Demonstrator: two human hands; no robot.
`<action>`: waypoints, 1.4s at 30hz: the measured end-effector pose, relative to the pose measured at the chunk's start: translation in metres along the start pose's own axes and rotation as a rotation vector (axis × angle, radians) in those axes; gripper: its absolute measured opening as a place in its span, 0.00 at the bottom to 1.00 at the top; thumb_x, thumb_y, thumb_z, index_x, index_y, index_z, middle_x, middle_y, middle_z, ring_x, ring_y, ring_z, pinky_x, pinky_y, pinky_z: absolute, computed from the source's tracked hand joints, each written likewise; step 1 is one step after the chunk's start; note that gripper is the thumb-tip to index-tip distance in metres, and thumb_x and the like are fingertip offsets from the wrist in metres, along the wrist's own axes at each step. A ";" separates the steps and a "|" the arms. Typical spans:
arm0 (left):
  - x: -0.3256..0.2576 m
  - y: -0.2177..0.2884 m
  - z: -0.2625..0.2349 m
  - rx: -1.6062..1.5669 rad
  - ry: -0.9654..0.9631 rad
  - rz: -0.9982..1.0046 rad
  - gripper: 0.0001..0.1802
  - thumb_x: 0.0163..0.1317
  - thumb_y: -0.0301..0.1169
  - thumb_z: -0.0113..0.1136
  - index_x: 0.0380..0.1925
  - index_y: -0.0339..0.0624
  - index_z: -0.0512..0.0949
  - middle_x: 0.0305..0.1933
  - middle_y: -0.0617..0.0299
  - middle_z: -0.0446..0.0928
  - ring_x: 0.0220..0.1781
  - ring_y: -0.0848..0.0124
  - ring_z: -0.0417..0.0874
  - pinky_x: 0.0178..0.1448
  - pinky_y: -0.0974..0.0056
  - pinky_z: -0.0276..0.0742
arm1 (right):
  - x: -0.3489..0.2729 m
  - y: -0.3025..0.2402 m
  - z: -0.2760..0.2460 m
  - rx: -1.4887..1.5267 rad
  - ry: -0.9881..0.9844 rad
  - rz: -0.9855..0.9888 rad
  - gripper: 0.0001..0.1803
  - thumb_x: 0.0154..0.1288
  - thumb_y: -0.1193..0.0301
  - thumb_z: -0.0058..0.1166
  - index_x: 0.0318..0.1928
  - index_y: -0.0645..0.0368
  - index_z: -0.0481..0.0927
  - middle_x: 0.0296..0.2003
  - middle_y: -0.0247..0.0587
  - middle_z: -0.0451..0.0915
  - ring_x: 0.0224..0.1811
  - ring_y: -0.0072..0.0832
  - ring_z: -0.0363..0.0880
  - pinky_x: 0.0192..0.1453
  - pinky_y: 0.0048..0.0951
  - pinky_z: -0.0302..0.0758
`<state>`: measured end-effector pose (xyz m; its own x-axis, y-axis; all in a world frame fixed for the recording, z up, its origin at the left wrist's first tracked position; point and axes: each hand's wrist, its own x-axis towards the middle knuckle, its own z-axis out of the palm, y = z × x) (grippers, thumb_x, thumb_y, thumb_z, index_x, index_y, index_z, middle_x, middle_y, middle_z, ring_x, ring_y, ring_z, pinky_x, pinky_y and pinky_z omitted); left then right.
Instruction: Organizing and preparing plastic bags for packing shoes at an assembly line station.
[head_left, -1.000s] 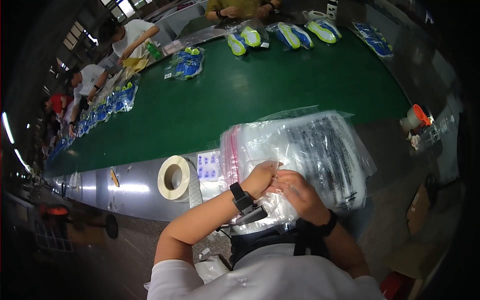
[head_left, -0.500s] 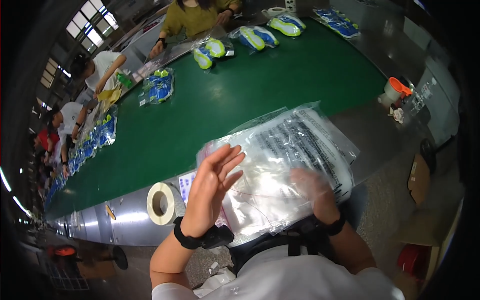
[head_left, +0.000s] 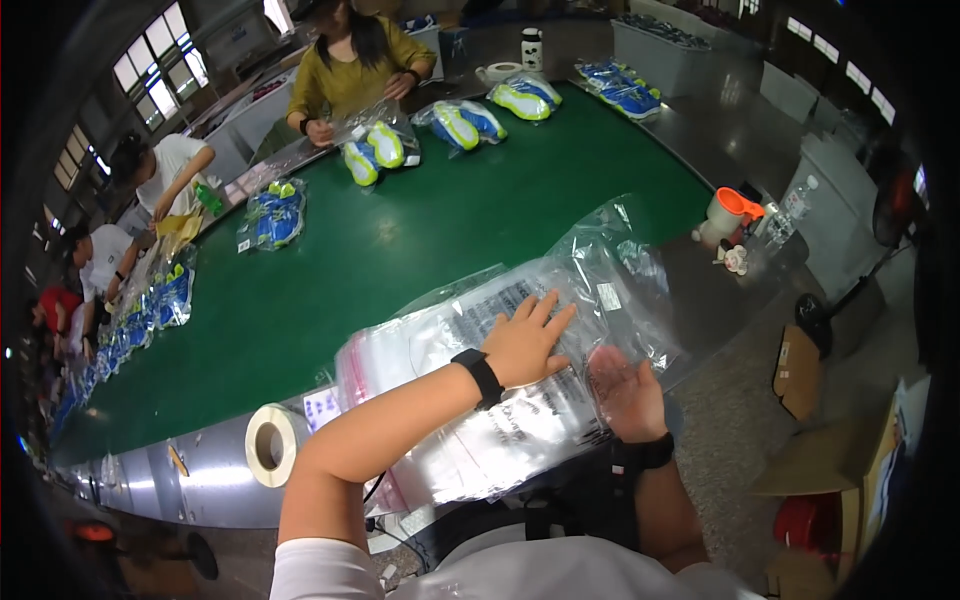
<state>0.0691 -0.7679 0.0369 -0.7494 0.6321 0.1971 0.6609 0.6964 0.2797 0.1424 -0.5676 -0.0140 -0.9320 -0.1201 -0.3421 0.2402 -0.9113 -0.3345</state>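
Observation:
A stack of clear plastic bags (head_left: pixel 470 450) with printed lettering and a pinkish edge lies at the front of the table. My left hand (head_left: pixel 528 342) rests flat on top of it, fingers spread. At the stack's right side a clear plastic bag (head_left: pixel 625 275) with a small white label is lifted and crumpled. My right hand (head_left: pixel 630 395) is there, palm turned up and thumb out; its fingers show through clear film. I cannot tell whether they are inside the bag or just beneath it.
A roll of labels (head_left: pixel 272 445) stands left of the stack. Bagged blue-and-yellow shoes (head_left: pixel 455 125) lie across the green belt (head_left: pixel 390 230). An orange-rimmed cup (head_left: pixel 730 210) and a plastic bottle (head_left: pixel 795 205) stand at right. Co-workers (head_left: pixel 350 70) stand along the far side.
My left hand has come down and right from the air onto the bags. My right hand is at their right edge, where a bag is now raised. The view has shifted.

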 end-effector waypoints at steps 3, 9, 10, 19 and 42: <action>0.013 -0.004 0.009 0.062 -0.217 -0.134 0.38 0.54 0.54 0.56 0.63 0.56 0.59 0.66 0.50 0.57 0.61 0.49 0.65 0.55 0.38 0.65 | 0.002 -0.023 -0.004 -0.115 0.084 -0.083 0.32 0.70 0.47 0.24 0.56 0.64 0.65 0.52 0.49 0.72 0.54 0.37 0.70 0.59 0.38 0.66; 0.030 -0.002 0.027 0.238 -0.020 -0.031 0.41 0.51 0.54 0.58 0.63 0.50 0.59 0.65 0.49 0.57 0.59 0.53 0.65 0.56 0.43 0.62 | 0.002 -0.054 -0.041 -0.813 0.149 -0.249 0.24 0.71 0.55 0.32 0.46 0.65 0.71 0.36 0.48 0.78 0.32 0.31 0.78 0.34 0.28 0.74; 0.033 0.002 0.025 0.232 0.043 0.067 0.44 0.50 0.53 0.60 0.64 0.47 0.57 0.67 0.46 0.54 0.64 0.51 0.60 0.58 0.41 0.59 | 0.003 -0.052 -0.039 -0.924 0.195 -0.280 0.23 0.71 0.56 0.33 0.43 0.65 0.73 0.33 0.46 0.79 0.27 0.29 0.78 0.28 0.26 0.74; 0.025 -0.004 0.034 0.197 -0.384 0.003 0.47 0.52 0.65 0.48 0.67 0.54 0.49 0.72 0.54 0.42 0.73 0.53 0.42 0.60 0.28 0.50 | 0.012 -0.084 -0.038 -1.057 0.319 -0.354 0.15 0.66 0.63 0.42 0.38 0.63 0.75 0.27 0.44 0.79 0.23 0.27 0.76 0.26 0.24 0.72; 0.080 0.002 0.037 0.029 0.016 -0.137 0.32 0.54 0.42 0.59 0.53 0.34 0.62 0.46 0.45 0.72 0.47 0.54 0.76 0.52 0.54 0.70 | 0.010 -0.063 -0.030 -0.487 -0.016 0.138 0.15 0.69 0.65 0.36 0.44 0.64 0.70 0.45 0.55 0.76 0.47 0.41 0.77 0.45 0.38 0.74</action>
<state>0.0123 -0.7034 0.0181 -0.8332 0.5248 0.1741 0.5528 0.7855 0.2782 0.1265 -0.4995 -0.0226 -0.8857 -0.2360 -0.3998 0.4567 -0.5974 -0.6592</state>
